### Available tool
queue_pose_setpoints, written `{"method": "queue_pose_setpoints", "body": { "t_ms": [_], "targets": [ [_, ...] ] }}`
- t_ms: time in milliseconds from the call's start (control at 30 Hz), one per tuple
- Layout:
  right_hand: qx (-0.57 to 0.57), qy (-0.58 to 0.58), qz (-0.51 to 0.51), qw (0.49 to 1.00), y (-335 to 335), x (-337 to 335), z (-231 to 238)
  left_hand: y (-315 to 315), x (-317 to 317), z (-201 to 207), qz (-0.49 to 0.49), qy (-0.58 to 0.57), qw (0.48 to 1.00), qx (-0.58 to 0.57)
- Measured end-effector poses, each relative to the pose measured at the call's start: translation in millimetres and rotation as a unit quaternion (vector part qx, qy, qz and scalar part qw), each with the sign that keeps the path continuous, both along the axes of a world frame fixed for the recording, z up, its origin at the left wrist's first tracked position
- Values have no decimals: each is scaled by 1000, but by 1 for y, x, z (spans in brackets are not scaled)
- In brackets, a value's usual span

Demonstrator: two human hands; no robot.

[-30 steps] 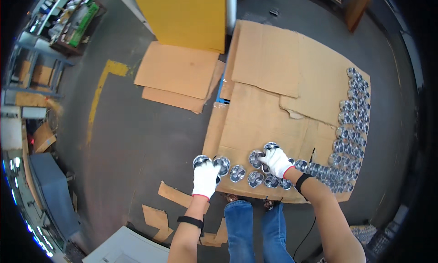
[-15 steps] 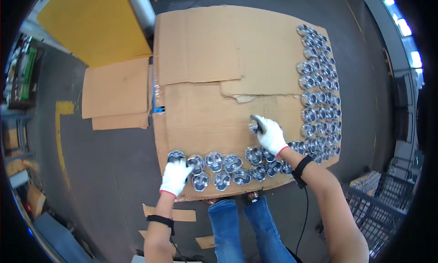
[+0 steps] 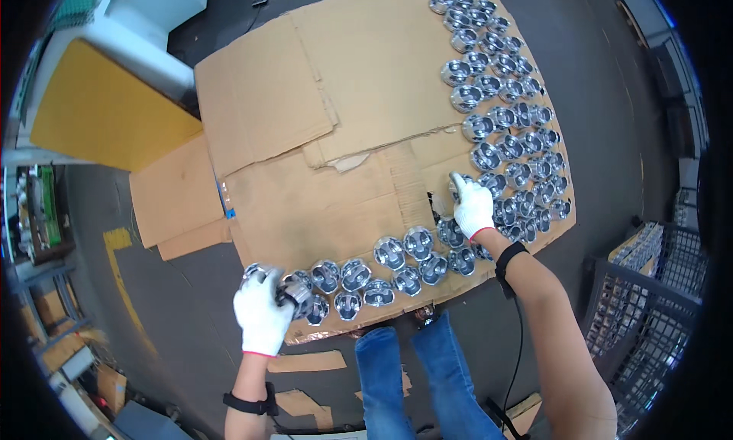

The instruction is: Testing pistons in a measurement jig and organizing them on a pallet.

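Observation:
Many shiny metal pistons stand close together on a cardboard-covered surface [image 3: 305, 215]. My left hand [image 3: 263, 310], in a white glove with a red cuff, is closed at the near left corner. Its fingers grip a piston [image 3: 293, 296], and another blurred piston top shows beyond the fingertips. Toward the right, my gloved right hand [image 3: 475, 208] closes on a piston [image 3: 456, 185] beside the inner end of a row. The glove hides part of that piston. Next to this hand lies another piston [image 3: 450, 232]. A double row along the near edge includes a piston [image 3: 356, 275].
A yellow panel [image 3: 107, 108] and loose cardboard sheets [image 3: 179, 188] lie off the left side. Dark plastic crates [image 3: 637, 303] stand on the floor at the right. Cardboard scraps [image 3: 309, 361] lie near my legs. Black straps circle both wrists.
The view has turned and shifted. My right hand has carried its piston rightward to the rows. My left hand has moved from the near row's left end toward the corner, piston in its grip.

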State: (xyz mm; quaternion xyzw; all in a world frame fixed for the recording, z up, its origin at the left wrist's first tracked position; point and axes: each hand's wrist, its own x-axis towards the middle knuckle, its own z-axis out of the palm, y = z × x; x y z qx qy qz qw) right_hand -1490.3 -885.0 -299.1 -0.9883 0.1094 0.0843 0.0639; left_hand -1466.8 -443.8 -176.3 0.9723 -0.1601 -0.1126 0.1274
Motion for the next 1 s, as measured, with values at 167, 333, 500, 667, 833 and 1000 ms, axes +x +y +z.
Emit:
{"method": "queue_pose_setpoints", "body": {
  "t_ms": [167,333,500,667,833,1000],
  "targets": [
    [102,-48,-47,993,0,-38,24,-110,27,-27,108,51,989,-88],
    [198,-37,-111,973,2,-149,90,-227,28,-82,181,63,979,-69],
    [226,70,-231,944,-5,-293,116,-309,11,-125,217,75,973,-30],
    [257,154,-340,892,5,-363,128,-343,-9,-131,262,106,959,20],
    [335,135,-319,876,27,-330,119,-286,-25,-120,286,252,864,-328],
    [384,83,-158,906,62,-229,113,-164,-72,-80,156,151,970,-111]
  ]
}}
